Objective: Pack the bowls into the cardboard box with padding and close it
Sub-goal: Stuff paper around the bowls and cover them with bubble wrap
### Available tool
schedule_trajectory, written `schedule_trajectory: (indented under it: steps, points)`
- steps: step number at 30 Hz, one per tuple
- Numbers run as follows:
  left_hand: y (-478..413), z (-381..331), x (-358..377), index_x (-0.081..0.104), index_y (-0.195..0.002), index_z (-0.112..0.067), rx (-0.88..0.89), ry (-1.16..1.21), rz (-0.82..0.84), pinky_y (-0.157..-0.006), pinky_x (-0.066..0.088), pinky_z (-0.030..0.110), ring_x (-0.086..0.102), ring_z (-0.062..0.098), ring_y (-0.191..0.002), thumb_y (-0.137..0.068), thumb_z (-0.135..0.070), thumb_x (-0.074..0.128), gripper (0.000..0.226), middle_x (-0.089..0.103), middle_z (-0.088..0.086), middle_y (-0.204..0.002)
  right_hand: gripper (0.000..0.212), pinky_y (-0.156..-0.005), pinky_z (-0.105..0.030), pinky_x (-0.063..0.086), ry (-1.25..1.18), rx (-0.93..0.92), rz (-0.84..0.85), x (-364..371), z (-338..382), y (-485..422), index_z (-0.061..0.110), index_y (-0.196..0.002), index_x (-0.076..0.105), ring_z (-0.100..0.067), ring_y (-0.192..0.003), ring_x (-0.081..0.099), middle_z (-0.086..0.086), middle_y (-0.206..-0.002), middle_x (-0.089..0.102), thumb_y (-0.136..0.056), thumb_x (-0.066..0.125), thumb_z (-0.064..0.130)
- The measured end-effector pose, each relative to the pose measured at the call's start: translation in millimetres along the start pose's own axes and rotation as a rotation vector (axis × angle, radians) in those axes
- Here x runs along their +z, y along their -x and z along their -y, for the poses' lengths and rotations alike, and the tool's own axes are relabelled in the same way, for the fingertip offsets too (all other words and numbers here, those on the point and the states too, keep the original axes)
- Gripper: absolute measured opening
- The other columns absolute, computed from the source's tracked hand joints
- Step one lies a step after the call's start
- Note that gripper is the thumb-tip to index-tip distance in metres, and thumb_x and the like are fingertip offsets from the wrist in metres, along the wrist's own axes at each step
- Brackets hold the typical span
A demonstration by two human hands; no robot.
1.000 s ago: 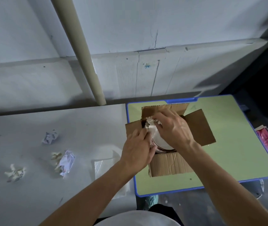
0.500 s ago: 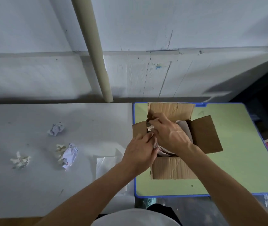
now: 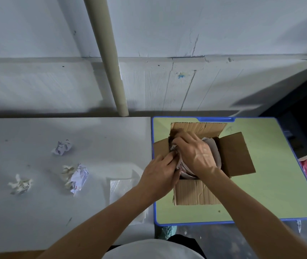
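The right hand [image 3: 195, 154] has its fingers curled down onto a paper wad [image 3: 174, 147] and pinches it. The left hand [image 3: 160, 174] meets the same wad from the near side with its fingertips. Whether it pinches or only presses cannot be told, as its thumb is hidden.

Directly under the right palm lie the bowls [image 3: 213, 150], seated inside the cardboard box [image 3: 195, 195]. Only a pale rim shows, so their number cannot be told. All four box flaps stand open around the grip.

Handling, by judgement:
- Wad: light and soft. It compresses freely, so take it anywhere and push it into the gap between the bowls and the box wall.
- Bowls: likely rigid, smooth and breakable. Hold them by the rim and avoid point pressure on them.
- Flaps: stiff, creased board. Fold them by the free edge.

Well to the left of the grip, spare paper balls [image 3: 78, 176] and a clear plastic sheet [image 3: 122, 186] lie on the grey table [image 3: 37, 212].
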State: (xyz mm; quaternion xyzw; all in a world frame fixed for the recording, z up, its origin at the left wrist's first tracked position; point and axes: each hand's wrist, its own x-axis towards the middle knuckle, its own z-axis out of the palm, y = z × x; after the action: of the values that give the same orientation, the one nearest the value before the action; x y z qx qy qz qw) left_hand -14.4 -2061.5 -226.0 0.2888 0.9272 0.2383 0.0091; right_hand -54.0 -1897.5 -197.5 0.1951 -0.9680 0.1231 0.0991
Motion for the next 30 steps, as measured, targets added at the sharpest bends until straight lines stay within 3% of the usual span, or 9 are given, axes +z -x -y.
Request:
schedule_trajectory:
  steps: [3, 5, 9, 14, 18, 24, 27, 30]
  points:
    - [-0.6, 1.6, 0.1, 0.052, -0.138, -0.010, 0.003, -0.001, 0.006, -0.072, 0.048, 0.029, 0.056, 0.019, -0.089, -0.103, -0.035, 0.036, 0.046, 0.056, 0.007, -0.136, 0.012, -0.052, -0.038, 0.052, -0.049, 0.006, 0.002, 2.4, -5.9, 3.4, 0.012, -0.092, 0.066, -0.022, -0.091, 0.060, -0.002, -0.112, 0.059, -0.087, 0.054, 0.013]
    - [-1.2, 2.2, -0.3, 0.052, -0.138, -0.011, -0.003, 0.025, 0.004, -0.072, 0.049, 0.031, 0.055, 0.020, -0.088, -0.102, -0.033, 0.039, 0.044, 0.055, 0.005, -0.137, 0.017, -0.063, -0.036, 0.055, -0.061, -0.064, 0.018, 5.5, -8.8, 7.3, 0.013, -0.095, 0.069, -0.021, -0.088, 0.064, -0.001, -0.105, 0.064, -0.084, 0.056, 0.013]
    - [-2.1, 2.6, 1.6, 0.055, -0.135, -0.012, -0.014, 0.037, 0.003, -0.069, 0.051, 0.033, 0.054, 0.018, -0.082, -0.102, -0.033, 0.041, 0.041, 0.058, 0.004, -0.131, 0.025, -0.083, -0.034, 0.054, -0.036, -0.080, 0.106, 7.3, -13.9, 11.5, 0.016, -0.103, 0.073, -0.020, -0.101, 0.064, 0.003, -0.108, 0.069, -0.081, 0.063, 0.023]
    - [-3.6, 2.4, -0.2, 0.046, -0.142, -0.016, -0.015, 0.038, 0.019, -0.074, 0.053, 0.033, 0.058, 0.019, -0.091, -0.100, -0.036, 0.038, 0.048, 0.055, 0.003, -0.135, 0.021, -0.088, -0.033, 0.051, 0.015, -0.046, 0.219, -0.5, -9.6, 2.0, 0.024, -0.098, 0.073, -0.017, -0.102, 0.062, 0.009, -0.104, 0.069, -0.083, 0.059, 0.025]
    - [-1.8, 1.8, -1.8, 0.046, -0.141, -0.015, 0.004, -0.014, 0.024, -0.072, 0.051, 0.028, 0.058, 0.018, -0.091, -0.100, -0.038, 0.035, 0.049, 0.053, 0.003, -0.135, 0.041, -0.088, -0.035, 0.052, 0.004, -0.041, 0.200, -13.1, -6.4, 2.6, 0.024, -0.102, 0.073, -0.016, -0.103, 0.062, 0.010, -0.105, 0.070, -0.084, 0.036, 0.029]
    - [0.9, -1.2, -0.5, 0.045, -0.142, -0.017, -0.020, -0.069, 0.029, -0.075, 0.048, 0.027, 0.057, 0.017, -0.096, -0.103, -0.037, 0.029, 0.048, 0.051, 0.003, -0.138, 0.042, -0.087, -0.036, 0.052, 0.045, 0.011, 0.245, -9.5, -3.7, 6.9, 0.026, -0.102, 0.073, -0.019, -0.104, 0.061, 0.012, -0.103, 0.071, -0.085, 0.035, 0.029]
    - [-2.7, -3.5, -7.2, 0.041, -0.144, -0.021, -0.033, -0.143, 0.053, -0.072, 0.041, 0.027, 0.055, 0.017, -0.093, -0.102, -0.040, 0.029, 0.048, 0.048, 0.000, -0.141, 0.034, -0.092, -0.037, 0.048, 0.091, 0.030, 0.306, -16.0, -1.8, 4.6, 0.031, -0.112, 0.068, -0.020, -0.113, 0.053, 0.017, -0.114, 0.066, -0.089, 0.043, 0.028]
    - [-7.1, -6.5, -14.7, 0.039, -0.144, -0.019, -0.023, -0.191, 0.086, -0.076, 0.044, 0.032, 0.059, 0.022, -0.096, -0.101, -0.042, 0.033, 0.049, 0.048, 0.004, -0.142, 0.052, -0.099, -0.038, 0.042, 0.053, 0.043, 0.363, -26.5, -2.5, 2.3, 0.034, -0.123, 0.063, -0.020, -0.123, 0.046, 0.018, -0.128, 0.060, -0.086, 0.027, 0.028]
